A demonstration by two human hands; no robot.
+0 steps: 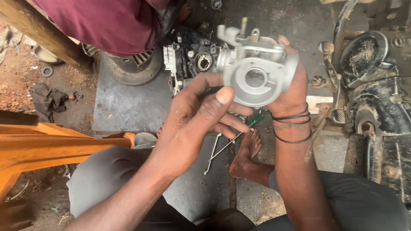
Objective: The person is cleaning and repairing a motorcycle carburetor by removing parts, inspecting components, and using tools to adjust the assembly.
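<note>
Right hand: fingers wrapped around the grey metal carburettor body, holding it up in the air.
Left hand: half spread, thumb tip touching the carburettor's round lower flange.
Below the hands: green-handled screwdriver on the concrete floor, beside a bare foot.
Behind: dark engine part.

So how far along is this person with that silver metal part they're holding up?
Done, by the look of it: the metal part is off any machine and looks clean and bare. In hand: the right hand grips it from behind while the left hand touches its round opening with the thumb. Left: it is not mounted anywhere; a screwdriver lies on the floor below, and a dark engine sits beyond.
</note>
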